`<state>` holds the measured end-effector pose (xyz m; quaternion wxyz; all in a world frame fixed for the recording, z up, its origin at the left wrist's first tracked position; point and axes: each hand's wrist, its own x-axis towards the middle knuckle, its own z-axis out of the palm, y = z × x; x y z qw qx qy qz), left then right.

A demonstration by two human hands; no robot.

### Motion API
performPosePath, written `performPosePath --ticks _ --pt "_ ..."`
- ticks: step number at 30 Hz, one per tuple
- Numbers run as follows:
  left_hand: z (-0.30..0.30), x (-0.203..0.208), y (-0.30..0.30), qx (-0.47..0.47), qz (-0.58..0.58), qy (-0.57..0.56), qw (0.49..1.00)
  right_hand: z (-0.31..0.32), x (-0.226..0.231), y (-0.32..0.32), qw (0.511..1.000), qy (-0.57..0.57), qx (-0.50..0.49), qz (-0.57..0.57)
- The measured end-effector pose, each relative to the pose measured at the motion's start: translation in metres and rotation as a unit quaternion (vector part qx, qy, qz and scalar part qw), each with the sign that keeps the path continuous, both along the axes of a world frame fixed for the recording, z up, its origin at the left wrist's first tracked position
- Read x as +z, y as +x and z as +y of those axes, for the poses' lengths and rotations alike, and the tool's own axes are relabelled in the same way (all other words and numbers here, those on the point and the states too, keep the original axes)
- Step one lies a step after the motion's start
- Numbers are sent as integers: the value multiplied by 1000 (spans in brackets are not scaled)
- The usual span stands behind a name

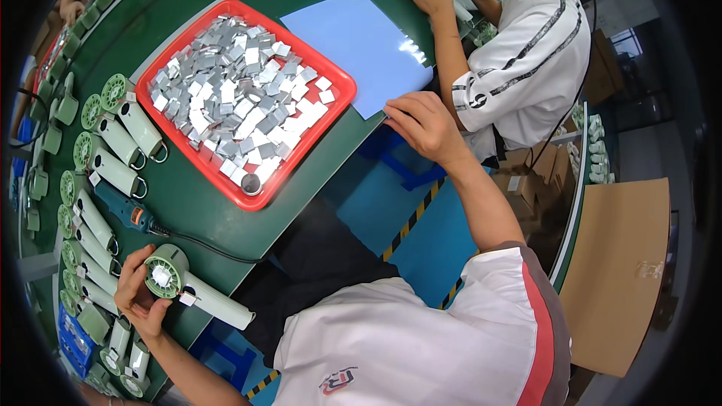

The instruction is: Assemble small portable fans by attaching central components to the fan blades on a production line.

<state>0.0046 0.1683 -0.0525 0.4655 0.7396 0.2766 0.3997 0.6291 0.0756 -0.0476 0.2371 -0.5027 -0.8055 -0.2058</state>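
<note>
My left hand (141, 297) grips a pale green handheld fan (218, 302) by its round head, thumb and fingers around the rim. A white piece sits in the middle of its open, finned face, and a small white tag-like part is near the neck. The fan's handle points right, over the table edge. My right hand (427, 129) is raised by the edge of the table, at the near corner of a light blue sheet (353, 45). Its thumb and fingertips are pinched together; a tiny dark bit shows there, too small to name.
A red tray (342, 90) heaped with small silvery squares stands ahead, a dark round piece (251, 183) in its near corner. Several similar fans (116, 169) line the left side. A teal power screwdriver (124, 207) trails a black cable. A co-worker (519, 60) sits at right.
</note>
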Motion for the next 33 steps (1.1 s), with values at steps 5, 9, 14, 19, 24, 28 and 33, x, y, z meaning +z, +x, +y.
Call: performPosePath --ticks 5,9,14,19,24,28,33 --pt "-1 1 -1 7 1 -10 1000 -1 3 1 1000 -4 9 -2" --pt "-1 0 -2 10 0 -11 1000 -2 3 -1 999 -22 0 24" --pt "0 1 -1 4 0 -15 1000 -1 12 1 997 -56 3 56" --pt "0 0 0 3 -2 -10 1000 3 22 1 994 -90 2 68" --pt "1 -1 -1 -1 -3 0 1000 10 30 6 988 -133 17 71" --pt "0 -1 -1 0 -5 -8 1000 14 33 6 986 -148 21 75" --pt "0 1 1 -1 -6 -6 1000 11 37 0 990 -136 -3 46"
